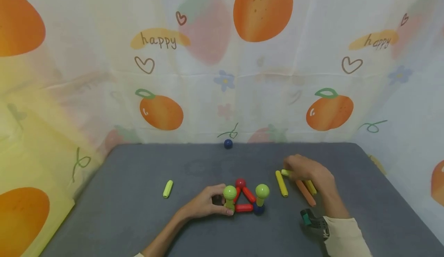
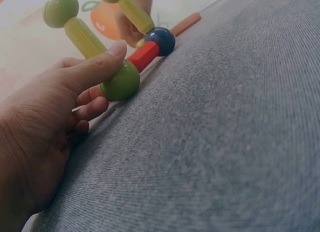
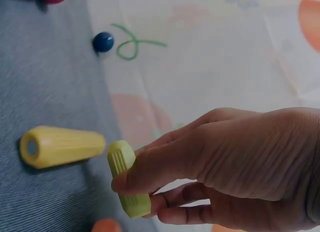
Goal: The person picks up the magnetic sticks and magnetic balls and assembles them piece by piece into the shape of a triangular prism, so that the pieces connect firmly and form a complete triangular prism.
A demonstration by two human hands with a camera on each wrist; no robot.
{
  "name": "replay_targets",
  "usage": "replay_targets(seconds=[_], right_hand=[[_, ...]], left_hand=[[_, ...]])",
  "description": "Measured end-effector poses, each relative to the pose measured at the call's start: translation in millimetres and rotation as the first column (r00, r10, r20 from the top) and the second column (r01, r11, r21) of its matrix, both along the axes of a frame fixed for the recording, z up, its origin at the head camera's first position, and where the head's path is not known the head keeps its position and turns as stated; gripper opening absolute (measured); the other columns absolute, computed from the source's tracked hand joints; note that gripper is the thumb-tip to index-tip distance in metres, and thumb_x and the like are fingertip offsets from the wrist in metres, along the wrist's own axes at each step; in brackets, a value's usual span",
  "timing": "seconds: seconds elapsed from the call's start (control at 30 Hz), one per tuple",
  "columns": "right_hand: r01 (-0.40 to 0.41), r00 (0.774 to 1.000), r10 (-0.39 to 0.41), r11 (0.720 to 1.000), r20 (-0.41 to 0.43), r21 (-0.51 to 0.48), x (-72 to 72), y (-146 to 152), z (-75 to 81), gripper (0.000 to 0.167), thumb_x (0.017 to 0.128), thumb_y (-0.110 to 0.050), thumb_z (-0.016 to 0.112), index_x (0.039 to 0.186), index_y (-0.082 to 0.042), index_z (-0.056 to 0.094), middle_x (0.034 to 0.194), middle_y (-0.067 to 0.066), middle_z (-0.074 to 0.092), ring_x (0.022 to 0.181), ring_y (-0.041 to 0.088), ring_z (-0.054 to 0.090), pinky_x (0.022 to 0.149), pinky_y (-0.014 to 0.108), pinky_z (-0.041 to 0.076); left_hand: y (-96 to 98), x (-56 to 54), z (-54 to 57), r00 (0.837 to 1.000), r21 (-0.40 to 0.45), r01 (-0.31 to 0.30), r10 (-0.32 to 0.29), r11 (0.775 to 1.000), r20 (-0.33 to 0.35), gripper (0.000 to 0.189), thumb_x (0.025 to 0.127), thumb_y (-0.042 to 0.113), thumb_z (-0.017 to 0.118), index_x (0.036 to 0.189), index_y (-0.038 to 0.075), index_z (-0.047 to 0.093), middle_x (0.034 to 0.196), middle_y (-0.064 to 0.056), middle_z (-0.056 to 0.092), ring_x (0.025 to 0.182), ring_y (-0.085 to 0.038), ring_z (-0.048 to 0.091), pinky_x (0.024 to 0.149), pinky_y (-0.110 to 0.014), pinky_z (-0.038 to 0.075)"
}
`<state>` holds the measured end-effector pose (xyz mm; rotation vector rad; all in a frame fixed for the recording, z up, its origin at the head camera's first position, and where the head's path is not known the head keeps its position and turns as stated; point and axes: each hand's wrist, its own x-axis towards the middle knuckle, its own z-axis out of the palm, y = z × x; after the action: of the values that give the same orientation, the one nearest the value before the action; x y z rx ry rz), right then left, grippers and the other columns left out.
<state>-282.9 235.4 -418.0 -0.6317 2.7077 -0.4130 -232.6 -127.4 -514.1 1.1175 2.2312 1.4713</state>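
My left hand [image 1: 205, 203] grips the near-left corner of a magnetic ball-and-stick build, thumb and fingers around its lower green ball [image 2: 121, 83]. Red sticks [image 1: 244, 208] form a flat triangle, with a red ball [image 1: 240, 183] at the far corner and a dark blue ball [image 1: 258, 208] at the right one. From the two near corners rise yellow-green sticks [image 2: 85, 38], each topped by a green ball [image 1: 262, 191]. Off to the right, my right hand [image 1: 308, 170] pinches a short yellow-green stick [image 3: 126, 178] between thumb and fingers.
Beside the right hand lie a yellow stick [image 1: 281, 183], an orange stick [image 1: 306, 194] and another yellow stick [image 1: 310, 188]. A lone yellow-green stick [image 1: 168, 188] lies left of the build. At the table's back edge sits a small blue ball [image 1: 228, 144], before a fruit-print cloth [image 1: 256, 106].
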Motion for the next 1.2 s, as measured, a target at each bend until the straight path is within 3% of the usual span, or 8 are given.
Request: replay_targets(seconds=[0.1, 0.2, 0.3, 0.5, 0.7, 0.93, 1.1, 1.2], right_hand=[[-0.040, 0.999, 0.039, 0.999, -0.033, -0.036, 3.0, -2, 12.1, 0.025, 0.094, 0.006, 0.063, 0.077, -0.010, 0.057, 0.071, -0.004, 0.037, 0.064, 0.010, 0.035, 0.060, 0.026, 0.031], [-0.094, 0.994, 0.086, 0.989, -0.071, -0.112, 10.8, -8, 27.9, 0.007, 0.098, -0.001, 0.065, 0.095, -0.007, 0.068, 0.082, -0.003, 0.054, 0.071, 0.010, 0.046, 0.065, 0.026, 0.040], [-0.150, 0.987, 0.133, 0.968, -0.093, -0.200, 22.7, -19, 44.5, 0.015, 0.099, -0.008, 0.067, 0.114, -0.009, 0.069, 0.100, 0.000, 0.065, 0.084, 0.011, 0.054, 0.075, 0.029, 0.048], [-0.301, 0.953, 0.276, 0.915, -0.127, -0.268, 46.1, -50, 64.0, 0.017, 0.100, -0.014, 0.067, 0.117, -0.017, 0.068, 0.107, -0.005, 0.065, 0.091, 0.007, 0.057, 0.084, 0.032, 0.052], [-0.404, 0.914, 0.381, 0.891, -0.142, -0.208, 57.3, -80, 63.5, 0.017, 0.100, -0.016, 0.068, 0.116, -0.022, 0.070, 0.096, -0.012, 0.057, 0.085, 0.006, 0.051, 0.084, 0.029, 0.044], [-0.446, 0.892, 0.426, 0.882, -0.152, -0.151, 61.0, -95, 56.6, 0.014, 0.101, -0.021, 0.068, 0.115, -0.022, 0.070, 0.094, -0.011, 0.058, 0.084, 0.003, 0.046, 0.083, 0.027, 0.040], [-0.454, 0.886, 0.436, 0.886, -0.159, -0.097, 61.3, -98, 54.3, 0.016, 0.099, -0.016, 0.069, 0.115, -0.019, 0.070, 0.103, -0.009, 0.063, 0.086, 0.004, 0.048, 0.084, 0.028, 0.043], [-0.435, 0.896, 0.423, 0.897, -0.131, -0.074, 61.3, -98, 53.2, 0.016, 0.099, -0.016, 0.069, 0.114, -0.019, 0.070, 0.101, -0.009, 0.062, 0.085, 0.004, 0.047, 0.082, 0.028, 0.043]], left_hand=[[0.5, -1.0, 0.6, 1.000, -0.005, 0.002, -0.002, 1.000, -0.010, 0.027, 0.090, 0.025, 0.084, 0.102, 0.017, 0.062, 0.093, -0.011, 0.058, 0.082, 0.000, 0.052, 0.078, -0.021, 0.049], [0.8, -1.7, 0.9, 1.000, -0.008, 0.000, 0.000, 1.000, -0.013, 0.026, 0.090, 0.025, 0.084, 0.101, 0.017, 0.062, 0.092, -0.011, 0.058, 0.082, -0.001, 0.052, 0.077, -0.020, 0.049], [1.4, -1.6, 0.6, 1.000, -0.007, -0.006, 0.006, 1.000, -0.009, 0.027, 0.089, 0.024, 0.085, 0.101, 0.017, 0.062, 0.092, -0.011, 0.058, 0.082, -0.001, 0.051, 0.077, -0.020, 0.048], [2.7, -1.5, 1.4, 1.000, -0.015, -0.014, 0.014, 1.000, 0.003, 0.028, 0.088, 0.025, 0.085, 0.102, 0.017, 0.062, 0.093, -0.010, 0.058, 0.082, 0.000, 0.052, 0.076, -0.019, 0.047], [2.6, -1.8, 2.1, 1.000, -0.017, -0.019, 0.018, 1.000, -0.023, 0.028, 0.088, 0.026, 0.086, 0.102, 0.018, 0.063, 0.092, -0.005, 0.059, 0.078, 0.001, 0.050, 0.071, -0.018, 0.046], [2.8, -2.0, 2.4, 0.999, -0.011, -0.015, 0.014, 1.000, -0.033, 0.028, 0.088, 0.026, 0.086, 0.102, 0.017, 0.063, 0.092, -0.005, 0.059, 0.078, 0.001, 0.050, 0.071, -0.019, 0.046], [3.0, -2.3, 2.0, 1.000, -0.009, -0.017, 0.017, 1.000, -0.015, 0.028, 0.088, 0.025, 0.086, 0.104, 0.016, 0.064, 0.092, -0.006, 0.059, 0.079, -0.001, 0.052, 0.072, -0.019, 0.047], [2.8, -2.1, 1.7, 1.000, -0.011, -0.016, 0.016, 1.000, -0.023, 0.028, 0.088, 0.025, 0.086, 0.102, 0.016, 0.064, 0.092, -0.007, 0.059, 0.078, -0.001, 0.051, 0.071, -0.019, 0.046]])
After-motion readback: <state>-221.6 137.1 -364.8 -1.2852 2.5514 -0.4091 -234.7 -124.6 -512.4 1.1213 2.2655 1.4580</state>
